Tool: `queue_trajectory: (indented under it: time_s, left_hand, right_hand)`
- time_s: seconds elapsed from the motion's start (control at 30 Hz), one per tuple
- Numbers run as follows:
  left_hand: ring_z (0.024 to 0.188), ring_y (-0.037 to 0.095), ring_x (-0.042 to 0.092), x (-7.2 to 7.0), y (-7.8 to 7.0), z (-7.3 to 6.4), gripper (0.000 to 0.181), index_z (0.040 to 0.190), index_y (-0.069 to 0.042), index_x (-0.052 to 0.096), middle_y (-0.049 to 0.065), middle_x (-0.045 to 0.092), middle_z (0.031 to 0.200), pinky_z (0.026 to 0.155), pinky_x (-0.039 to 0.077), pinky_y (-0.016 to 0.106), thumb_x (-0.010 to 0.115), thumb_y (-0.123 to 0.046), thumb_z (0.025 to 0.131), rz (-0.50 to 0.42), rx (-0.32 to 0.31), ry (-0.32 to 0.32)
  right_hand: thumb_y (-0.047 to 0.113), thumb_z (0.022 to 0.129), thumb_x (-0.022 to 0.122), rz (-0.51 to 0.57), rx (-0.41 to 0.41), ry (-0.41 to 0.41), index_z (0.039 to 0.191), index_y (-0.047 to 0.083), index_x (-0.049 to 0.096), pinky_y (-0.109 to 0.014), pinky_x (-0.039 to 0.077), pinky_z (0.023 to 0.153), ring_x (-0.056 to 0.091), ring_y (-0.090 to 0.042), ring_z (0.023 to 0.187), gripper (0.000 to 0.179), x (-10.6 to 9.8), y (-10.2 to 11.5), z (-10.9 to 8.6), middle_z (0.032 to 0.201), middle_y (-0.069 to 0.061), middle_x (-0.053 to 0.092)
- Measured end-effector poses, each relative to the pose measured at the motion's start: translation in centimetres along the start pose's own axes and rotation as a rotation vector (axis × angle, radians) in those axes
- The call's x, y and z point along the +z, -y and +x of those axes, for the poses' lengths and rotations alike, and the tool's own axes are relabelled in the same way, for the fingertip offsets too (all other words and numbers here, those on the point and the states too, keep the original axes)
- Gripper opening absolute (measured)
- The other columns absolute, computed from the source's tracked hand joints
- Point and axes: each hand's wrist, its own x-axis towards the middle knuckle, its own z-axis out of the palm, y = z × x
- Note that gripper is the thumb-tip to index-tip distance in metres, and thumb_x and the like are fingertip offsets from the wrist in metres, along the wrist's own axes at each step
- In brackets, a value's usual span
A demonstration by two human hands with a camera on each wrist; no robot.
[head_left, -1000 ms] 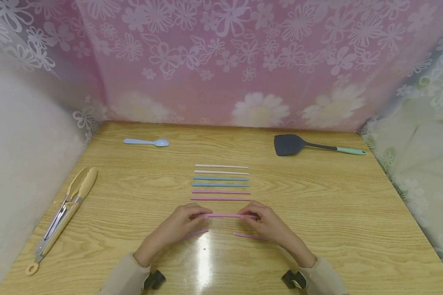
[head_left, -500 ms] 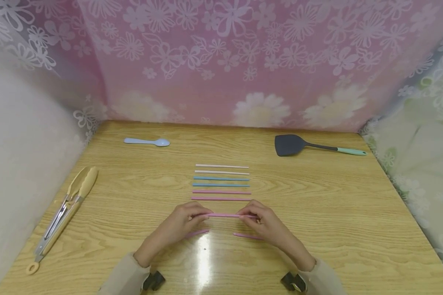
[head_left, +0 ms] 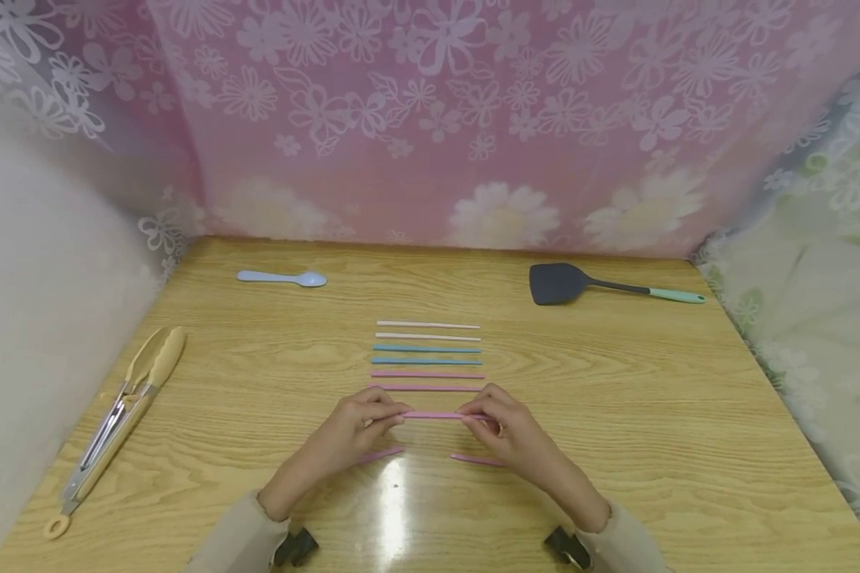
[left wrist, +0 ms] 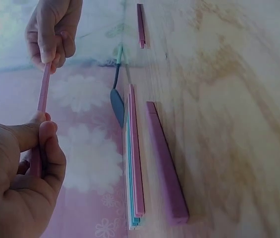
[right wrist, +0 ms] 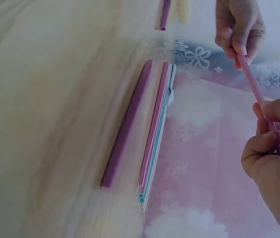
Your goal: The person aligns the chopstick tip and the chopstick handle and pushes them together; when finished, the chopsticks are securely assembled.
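Observation:
Both hands hold one pink chopstick level above the table, one near each end. My left hand pinches its left part between thumb and fingers, and my right hand pinches the right part. A thin line crosses the stick's middle in the left wrist view. Beneath the left hand lies a short pink stick piece, partly hidden from the head view. Another short pink piece lies under the right hand. Just beyond the hands, a row of pink, blue and white chopsticks lies parallel.
A light blue spoon lies at the back left, and a black spatula with a green handle at the back right. Tongs with cream tips lie along the left side. A pink floral curtain hangs behind the wooden table.
Both hands keep their grip on the pink chopstick, which has shifted very slightly away from me toward the row. The head view has also shifted a little.

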Motion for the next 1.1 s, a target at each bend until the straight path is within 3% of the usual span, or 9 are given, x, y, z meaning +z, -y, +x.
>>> queue_trajectory:
  time_s: [0.23, 0.43, 0.67, 1.1]
  left_hand:
    - [0.067, 0.0, 0.045, -0.2, 0.1, -0.2, 0.016, 0.103, 0.003, 0.07, 0.004, 0.062, 0.085, 0.056, 0.047, 0.017, 0.061, 0.0, 0.09, 0.023, -0.034, 0.019]
    - [0.07, 0.002, 0.049, -0.1, 0.3, -0.2, 0.018, 0.106, -0.002, 0.07, 0.003, 0.065, 0.093, 0.059, 0.048, 0.019, 0.059, -0.009, 0.094, 0.033, -0.083, 0.031]
    - [0.075, 0.004, 0.051, 0.2, 0.4, 0.1, 0.024, 0.114, -0.003, 0.067, 0.001, 0.065, 0.1, 0.064, 0.049, 0.019, 0.056, -0.016, 0.096, 0.061, -0.189, 0.049]
    - [0.081, 0.015, 0.063, -0.8, 2.1, -0.1, 0.017, 0.106, 0.0, 0.069, 0.008, 0.068, 0.096, 0.072, 0.054, 0.022, 0.061, -0.004, 0.091, 0.148, -0.235, 0.013]
  right_hand:
    - [-0.008, 0.084, 0.065, -0.013, -0.037, 0.014, 0.094, 0.001, 0.067, -0.015, 0.038, 0.05, 0.039, -0.001, 0.064, 0.014, 0.4, -0.4, 0.2, 0.081, 0.0, 0.054]
    - [-0.007, 0.085, 0.065, 0.014, 0.076, 0.038, 0.094, 0.001, 0.068, -0.016, 0.038, 0.05, 0.04, -0.001, 0.063, 0.013, 0.5, -0.9, 0.2, 0.082, 0.001, 0.053]
    - [-0.015, 0.079, 0.055, -0.011, 0.201, 0.062, 0.1, 0.001, 0.07, -0.017, 0.041, 0.057, 0.042, -0.003, 0.07, 0.031, 0.2, -1.2, 0.0, 0.088, 0.001, 0.054]
    - [-0.005, 0.078, 0.073, -0.107, 0.231, 0.05, 0.089, 0.003, 0.071, -0.02, 0.05, 0.064, 0.055, -0.008, 0.073, 0.014, -0.1, -3.0, 0.3, 0.08, 0.0, 0.06]
